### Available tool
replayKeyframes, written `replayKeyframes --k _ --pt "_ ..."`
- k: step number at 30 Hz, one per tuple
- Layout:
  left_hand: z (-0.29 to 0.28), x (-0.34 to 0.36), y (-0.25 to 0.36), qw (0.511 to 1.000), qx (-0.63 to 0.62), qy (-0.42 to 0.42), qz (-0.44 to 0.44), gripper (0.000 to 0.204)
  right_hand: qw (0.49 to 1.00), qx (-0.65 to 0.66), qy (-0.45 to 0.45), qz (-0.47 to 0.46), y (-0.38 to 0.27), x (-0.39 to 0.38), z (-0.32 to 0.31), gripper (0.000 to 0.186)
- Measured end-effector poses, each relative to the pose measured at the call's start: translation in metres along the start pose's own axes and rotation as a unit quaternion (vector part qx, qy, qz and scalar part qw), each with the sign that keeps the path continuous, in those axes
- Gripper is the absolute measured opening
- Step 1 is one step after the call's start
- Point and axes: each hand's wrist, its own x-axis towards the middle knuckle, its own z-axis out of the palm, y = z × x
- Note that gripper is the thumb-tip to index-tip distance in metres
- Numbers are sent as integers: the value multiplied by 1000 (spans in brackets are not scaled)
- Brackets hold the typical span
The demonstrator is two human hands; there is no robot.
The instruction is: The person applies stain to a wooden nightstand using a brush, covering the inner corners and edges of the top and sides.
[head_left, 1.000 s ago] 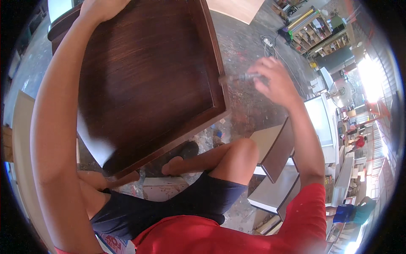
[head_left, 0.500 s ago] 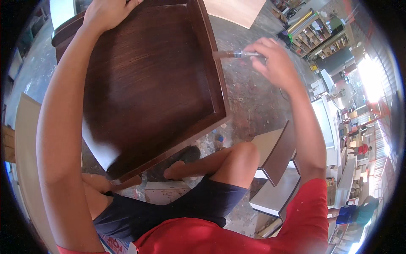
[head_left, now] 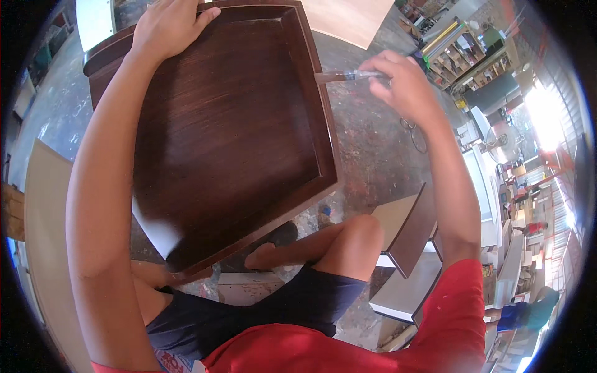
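A dark-brown stained wooden piece [head_left: 230, 124], like a shallow tray with raised rims, fills the middle of the view above my bent legs. My left hand [head_left: 171, 28] grips its upper edge near the top, with my forearm reaching over its left side. My right hand [head_left: 401, 87] is closed on the handle of a paintbrush [head_left: 339, 76], whose bristles touch the outer face of the right rim in its upper part.
A pale board [head_left: 342, 18] lies behind; another [head_left: 46, 205] stands at left. Cream-and-brown box units [head_left: 404, 292] are right of my knee, a shelf rack [head_left: 454, 56] and fan [head_left: 497, 140] farther off. Two co-workers, in red [head_left: 535, 228] and teal [head_left: 538, 314], are at right.
My right hand with the brush has moved up along the right rim. The wooden piece and my left hand appear slightly lower and farther right in the view.
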Motion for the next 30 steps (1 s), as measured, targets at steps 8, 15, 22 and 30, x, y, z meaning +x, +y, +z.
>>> replayKeyframes --k 8,15,22,30 --pt "-2 -2 -3 1000 7 -7 -11 42 982 1 -182 -45 -24 -19 -1 22" --pt "27 2 -15 997 30 37 54 43 997 56 -48 29 -3 19 -2 22" --pt "27 -4 -19 996 38 65 51 40 986 42 -157 -44 -10 8 -3 23" --pt "26 -7 -11 995 18 74 60 38 999 -8 -32 -32 9 69 -1 23"
